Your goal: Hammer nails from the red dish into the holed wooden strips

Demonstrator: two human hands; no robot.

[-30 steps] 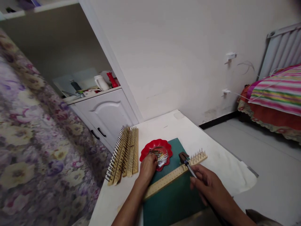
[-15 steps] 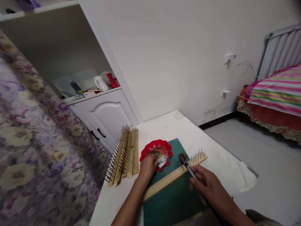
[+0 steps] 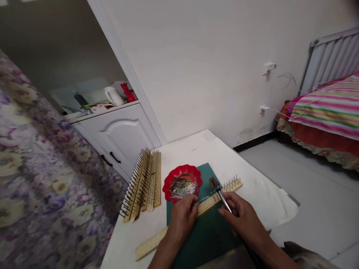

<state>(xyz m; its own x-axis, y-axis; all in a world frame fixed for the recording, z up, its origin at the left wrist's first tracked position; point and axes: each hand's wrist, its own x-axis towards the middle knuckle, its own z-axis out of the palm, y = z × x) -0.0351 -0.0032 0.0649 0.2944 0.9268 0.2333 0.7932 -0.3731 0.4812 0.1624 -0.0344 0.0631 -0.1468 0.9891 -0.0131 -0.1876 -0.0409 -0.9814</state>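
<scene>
My right hand point(image 3: 244, 216) is closed round the shaft of a hammer point(image 3: 223, 198), whose dark head lies just beyond the drilled wooden strip point(image 3: 207, 205). Nails point(image 3: 232, 182) stand upright in the strip's right end. My left hand point(image 3: 183, 215) is over the middle of the strip, thumb and fingers pinched together; whatever is between them is too small to make out. A scalloped red dish point(image 3: 166, 186) holding loose nails point(image 3: 182, 185) sits just beyond my left hand. Beneath the strip lies a green mat point(image 3: 207, 231).
Several wooden strips studded with nails point(image 3: 146, 179) stand at the left of the white table point(image 3: 185, 149). Behind them is a white cabinet point(image 3: 123, 130); a floral curtain point(image 3: 50, 179) hangs at left. A bed point(image 3: 328, 108) is off to the right.
My left hand has come out of the red dish and moved toward me and right, over the strip. My right hand still holds the hammer in much the same place. The view has shifted slightly.
</scene>
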